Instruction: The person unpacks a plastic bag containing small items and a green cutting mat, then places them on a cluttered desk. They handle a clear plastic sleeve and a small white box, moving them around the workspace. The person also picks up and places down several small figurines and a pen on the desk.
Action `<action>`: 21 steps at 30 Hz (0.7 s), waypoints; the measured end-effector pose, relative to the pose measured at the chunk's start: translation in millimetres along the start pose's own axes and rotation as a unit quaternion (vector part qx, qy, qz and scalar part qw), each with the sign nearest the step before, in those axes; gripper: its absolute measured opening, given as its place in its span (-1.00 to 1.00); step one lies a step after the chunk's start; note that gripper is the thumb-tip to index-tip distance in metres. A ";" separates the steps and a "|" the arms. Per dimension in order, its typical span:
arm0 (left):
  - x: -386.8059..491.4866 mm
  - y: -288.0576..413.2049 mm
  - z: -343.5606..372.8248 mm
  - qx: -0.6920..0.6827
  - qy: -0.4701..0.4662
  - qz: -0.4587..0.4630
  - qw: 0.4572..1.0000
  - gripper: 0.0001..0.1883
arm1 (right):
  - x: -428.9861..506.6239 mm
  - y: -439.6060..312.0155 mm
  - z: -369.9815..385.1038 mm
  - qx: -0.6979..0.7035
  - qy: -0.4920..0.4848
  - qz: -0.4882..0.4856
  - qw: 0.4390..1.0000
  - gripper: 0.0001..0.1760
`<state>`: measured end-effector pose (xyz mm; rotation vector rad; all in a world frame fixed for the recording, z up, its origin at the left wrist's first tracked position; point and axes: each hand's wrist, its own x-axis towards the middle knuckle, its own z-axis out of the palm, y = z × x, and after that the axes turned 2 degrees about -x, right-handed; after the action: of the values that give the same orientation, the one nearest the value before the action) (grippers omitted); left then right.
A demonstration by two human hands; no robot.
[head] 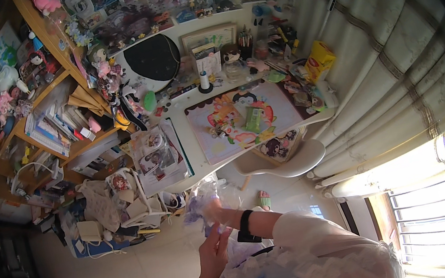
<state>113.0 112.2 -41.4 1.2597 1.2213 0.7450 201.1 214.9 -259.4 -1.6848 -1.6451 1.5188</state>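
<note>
Before my body, over the floor beside the desk, hangs a crinkled clear plastic bag [201, 198] with something purple in or behind it. My right hand [217, 210], blurred and with a black watch on its wrist, grips the plastic from above. Just below it, my left hand [214, 249] pinches a purplish piece of the same bundle between thumb and fingers. The two hands are close together, the fingertips partly hidden. What the purple material is cannot be made out. Pale lilac ruffled fabric [244, 249] lies against my clothing beneath the hands.
A white desk [204, 159] bears a printed mat [209, 141], a green packet [253, 119] and a stack of papers [160, 157]. A white chair [296, 162] is tucked under it. A cluttered white cart [145, 203] stands left, before wooden shelves [60, 81]. Curtains [376, 114] hang right.
</note>
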 end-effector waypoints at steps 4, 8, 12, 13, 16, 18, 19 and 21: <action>-8.2 19.8 -24.5 -0.016 0.112 -0.055 0.992 -0.64 | -12.6 -2.8 3.2 -0.289 -0.010 -0.031 0.957 -0.52; 1.7 -3.0 -46.4 0.019 0.209 -0.067 0.975 -0.75 | -35.7 -42.3 -3.6 -0.530 -0.194 -0.074 0.822 -0.06; 18.5 -50.2 -53.2 0.025 0.208 -0.118 0.971 -0.62 | -34.9 -79.7 -26.9 -0.467 -0.339 -0.055 0.815 -0.28; 26.8 -62.1 -52.7 0.021 0.208 -0.129 0.969 -0.59 | -36.3 -80.2 -35.7 -0.454 -0.325 -0.076 0.826 -0.34; 56.1 -99.2 -43.5 -0.001 0.226 -0.151 0.962 -0.56 | -34.5 -64.0 -62.6 -0.387 -0.283 -0.130 0.868 -0.48; 76.7 -126.4 -35.5 -0.015 0.270 -0.165 0.948 -0.54 | -29.6 -40.9 -82.3 -0.366 -0.234 -0.173 0.884 -0.56; 85.7 -140.4 -30.8 -0.032 0.291 -0.192 0.937 -0.53 | -26.1 -28.5 -92.5 -0.389 -0.211 -0.182 0.878 -0.60; 103.6 -166.3 -19.8 -0.004 0.337 -0.203 0.919 -0.51 | -13.1 -8.9 -115.6 -0.396 -0.204 -0.183 0.876 -0.62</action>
<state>88.1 178.5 -225.1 0.6990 1.9609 0.8996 295.5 254.3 -203.3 -1.2534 -2.9091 1.1090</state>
